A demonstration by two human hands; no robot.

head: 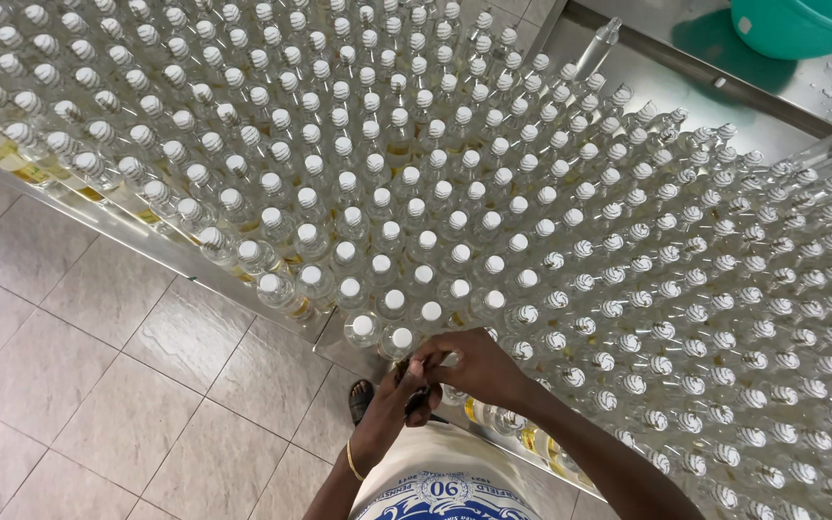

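Both your hands meet at the near edge of the steel desk [618, 77], packed with white-capped clear bottles [377, 231]. Your right hand [479, 366] and left hand [392, 400] have fingers pinched around a small dark thing [417, 397], maybe a cap, hard to tell. Teal basin [801, 24] sits far back.

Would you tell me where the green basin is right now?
In the head view, the green basin sits at the top right corner on the steel table, beyond the far edge of the crowd of capped bottles.
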